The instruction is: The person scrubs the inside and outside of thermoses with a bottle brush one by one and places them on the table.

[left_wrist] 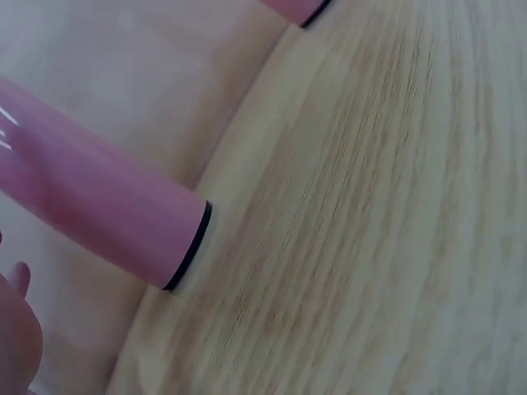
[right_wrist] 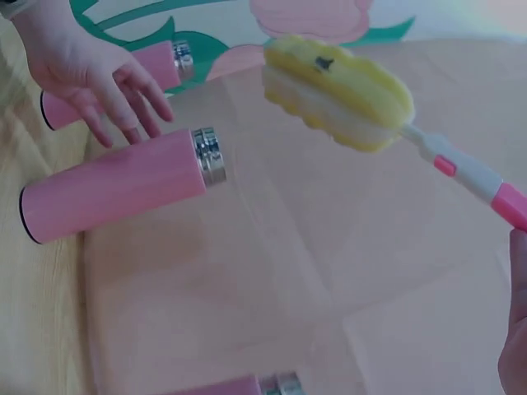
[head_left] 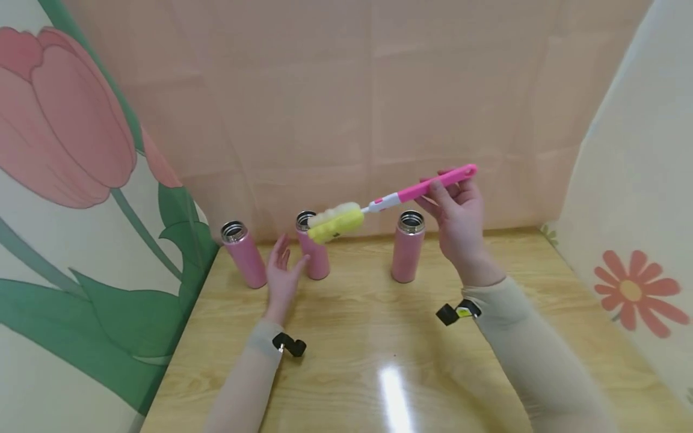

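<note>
Partly behind brush [head_left: 387, 201]: middle bottle [head_left: 317, 260].

Place type: indoor table station, walled on three sides; whether home, studio or workshop cannot be determined.
Backdrop [head_left: 303, 120]: plain pinkish sheet with visible fold creases.
Table [head_left: 352, 325]: pale wood-grain top, set against the backdrop.
Left wall [head_left: 32, 379]: printed with a large tulip [head_left: 81, 114] and green leaves [head_left: 124, 313].
Right wall [head_left: 639, 150]: off-white, printed with a red flower [head_left: 630, 291].
Wrist cameras [head_left: 448, 314]: black units at both wrists, consistent with a recording setup.
</note>
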The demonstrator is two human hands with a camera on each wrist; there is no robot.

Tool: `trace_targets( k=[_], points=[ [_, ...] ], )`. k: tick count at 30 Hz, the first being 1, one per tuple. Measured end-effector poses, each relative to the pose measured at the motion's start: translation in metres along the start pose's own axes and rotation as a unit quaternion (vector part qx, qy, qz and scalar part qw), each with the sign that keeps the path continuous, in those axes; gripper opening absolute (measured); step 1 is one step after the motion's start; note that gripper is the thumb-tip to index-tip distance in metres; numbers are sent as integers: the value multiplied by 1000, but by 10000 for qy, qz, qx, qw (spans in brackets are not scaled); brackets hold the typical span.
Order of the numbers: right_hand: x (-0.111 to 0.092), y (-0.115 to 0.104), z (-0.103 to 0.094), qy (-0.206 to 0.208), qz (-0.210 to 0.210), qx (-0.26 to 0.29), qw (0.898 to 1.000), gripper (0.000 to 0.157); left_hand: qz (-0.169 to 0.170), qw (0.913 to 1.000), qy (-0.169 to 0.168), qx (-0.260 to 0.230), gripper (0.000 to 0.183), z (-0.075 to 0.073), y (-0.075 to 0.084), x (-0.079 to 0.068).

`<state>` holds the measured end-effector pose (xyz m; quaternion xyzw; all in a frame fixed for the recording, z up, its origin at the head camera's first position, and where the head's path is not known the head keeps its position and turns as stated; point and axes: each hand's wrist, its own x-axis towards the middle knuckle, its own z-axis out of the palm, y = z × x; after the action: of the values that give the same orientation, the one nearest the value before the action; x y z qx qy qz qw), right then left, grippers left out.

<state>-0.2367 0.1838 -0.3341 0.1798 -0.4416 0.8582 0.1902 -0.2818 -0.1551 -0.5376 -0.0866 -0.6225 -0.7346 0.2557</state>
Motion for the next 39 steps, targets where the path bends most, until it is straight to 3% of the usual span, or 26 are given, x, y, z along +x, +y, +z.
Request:
trace_targets(
  k=[5,12,22,28,31,36,39],
  points=[
    [16,12,30,-276,-543,-608,9963,17,-377,9991,-174,45,83,1,-9,10],
    [32,23,57,-610,-879,-1167,9874,17,-744,9966,-319,-125,87,8,-15,18],
    [42,39,79,-997,-1135,-2048,9671,25,-744,9969,-142,-234,89,16,-23,20],
    [46,39,97,-1258,-1105,-2466,9545,19,-831,9964,-133,-124,90,18,-23,18],
    [47,36,104,-1504,-1257,-2882,9373,17,-897,9959,-141,59,87,19,-23,15],
    [47,30,112,-1739,-1620,-3923,8886,14,-1022,9940,-351,172,85,18,-23,11],
    [48,26,118,-1843,-1357,-4390,8688,13,-1073,9928,-499,160,85,16,-23,10]
  ],
)
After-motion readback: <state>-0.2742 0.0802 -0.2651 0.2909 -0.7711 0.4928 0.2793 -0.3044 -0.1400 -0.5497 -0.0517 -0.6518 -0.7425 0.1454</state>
